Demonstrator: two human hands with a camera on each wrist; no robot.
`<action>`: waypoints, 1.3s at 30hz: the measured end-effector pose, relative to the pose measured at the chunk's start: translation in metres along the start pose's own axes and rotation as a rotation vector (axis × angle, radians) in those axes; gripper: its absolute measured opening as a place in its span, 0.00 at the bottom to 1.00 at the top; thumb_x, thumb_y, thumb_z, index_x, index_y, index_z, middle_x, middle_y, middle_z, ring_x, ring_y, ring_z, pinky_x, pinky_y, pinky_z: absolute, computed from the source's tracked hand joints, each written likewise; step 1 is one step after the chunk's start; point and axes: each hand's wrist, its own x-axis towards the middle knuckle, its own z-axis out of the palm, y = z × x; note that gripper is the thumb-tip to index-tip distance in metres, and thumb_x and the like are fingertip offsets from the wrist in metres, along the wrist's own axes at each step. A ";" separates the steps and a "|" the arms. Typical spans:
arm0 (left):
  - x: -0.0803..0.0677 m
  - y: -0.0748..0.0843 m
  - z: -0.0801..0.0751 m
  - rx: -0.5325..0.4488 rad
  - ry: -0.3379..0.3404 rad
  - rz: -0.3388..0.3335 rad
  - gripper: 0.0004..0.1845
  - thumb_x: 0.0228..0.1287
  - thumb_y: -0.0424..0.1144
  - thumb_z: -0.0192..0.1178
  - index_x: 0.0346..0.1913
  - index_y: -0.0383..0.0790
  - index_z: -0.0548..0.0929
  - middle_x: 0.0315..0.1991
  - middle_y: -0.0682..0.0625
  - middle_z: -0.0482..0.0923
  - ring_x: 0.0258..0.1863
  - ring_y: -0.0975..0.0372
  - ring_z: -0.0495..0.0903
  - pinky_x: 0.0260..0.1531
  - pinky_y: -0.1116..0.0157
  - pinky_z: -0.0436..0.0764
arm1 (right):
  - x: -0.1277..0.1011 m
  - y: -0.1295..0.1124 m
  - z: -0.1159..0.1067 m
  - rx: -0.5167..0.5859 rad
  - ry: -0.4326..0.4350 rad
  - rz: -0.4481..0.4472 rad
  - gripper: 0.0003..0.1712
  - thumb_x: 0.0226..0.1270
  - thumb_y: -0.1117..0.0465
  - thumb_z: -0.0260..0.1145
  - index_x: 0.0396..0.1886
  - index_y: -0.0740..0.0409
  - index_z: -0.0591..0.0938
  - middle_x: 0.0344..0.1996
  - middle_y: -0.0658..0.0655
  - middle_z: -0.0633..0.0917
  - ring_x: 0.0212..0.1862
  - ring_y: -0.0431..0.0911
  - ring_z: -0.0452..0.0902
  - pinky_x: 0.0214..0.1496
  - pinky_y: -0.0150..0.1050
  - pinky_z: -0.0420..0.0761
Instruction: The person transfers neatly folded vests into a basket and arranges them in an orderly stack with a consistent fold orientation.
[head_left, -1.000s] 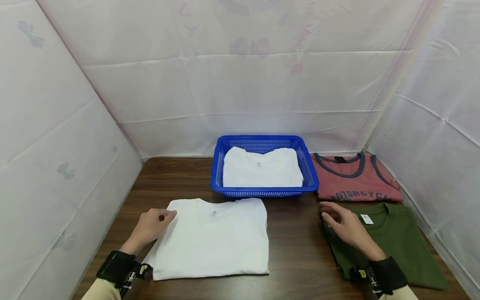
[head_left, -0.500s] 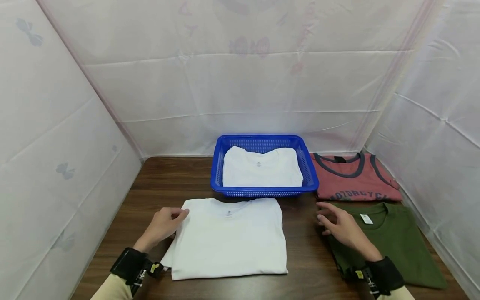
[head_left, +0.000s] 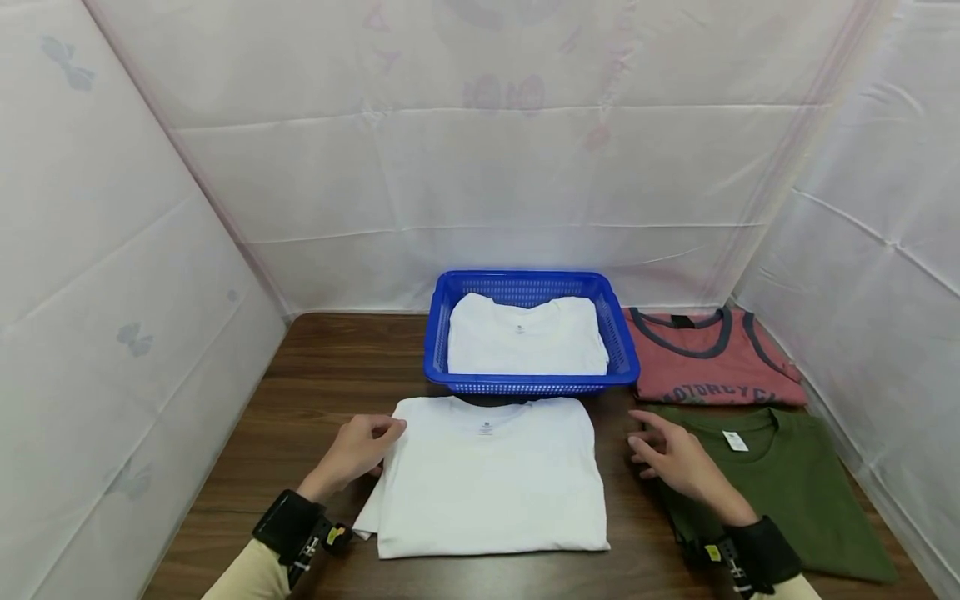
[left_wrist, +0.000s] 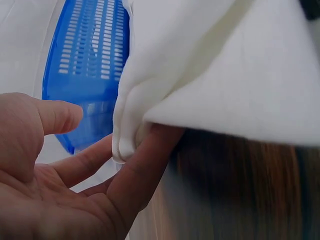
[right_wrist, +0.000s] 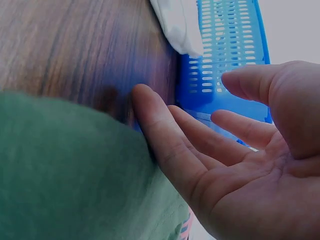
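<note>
The near white shirt [head_left: 491, 483] lies between left hand [head_left: 352, 455] and right hand [head_left: 678, 460]. Left fingers reach under its edge, thumb apart; right fingers extended, clear of it.

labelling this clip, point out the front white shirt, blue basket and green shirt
Front white shirt [head_left: 491, 483], head view: middle of its body
Blue basket [head_left: 531, 380], head view: near rim, middle
Green shirt [head_left: 795, 492], head view: body, below the collar
</note>
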 end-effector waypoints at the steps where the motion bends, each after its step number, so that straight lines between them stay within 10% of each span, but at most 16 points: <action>1: 0.000 0.001 0.002 -0.002 -0.004 0.004 0.20 0.77 0.45 0.59 0.58 0.31 0.85 0.49 0.39 0.82 0.30 0.58 0.82 0.23 0.61 0.85 | 0.000 0.000 0.000 0.000 -0.003 0.002 0.32 0.79 0.61 0.62 0.75 0.67 0.66 0.54 0.73 0.84 0.42 0.53 0.88 0.34 0.41 0.88; 29: 0.004 0.027 0.037 -0.089 -0.044 0.002 0.16 0.75 0.41 0.61 0.55 0.34 0.87 0.44 0.45 0.82 0.35 0.59 0.81 0.22 0.59 0.86 | 0.008 -0.005 0.014 -0.057 -0.003 -0.017 0.28 0.77 0.59 0.64 0.73 0.59 0.73 0.56 0.69 0.84 0.51 0.55 0.85 0.36 0.39 0.87; 39: 0.005 0.025 0.038 -0.084 -0.049 -0.010 0.16 0.76 0.42 0.60 0.56 0.35 0.87 0.46 0.45 0.82 0.35 0.58 0.81 0.23 0.59 0.86 | 0.012 -0.010 0.020 -0.178 0.020 -0.057 0.26 0.76 0.60 0.65 0.71 0.58 0.75 0.36 0.55 0.84 0.27 0.44 0.76 0.28 0.37 0.76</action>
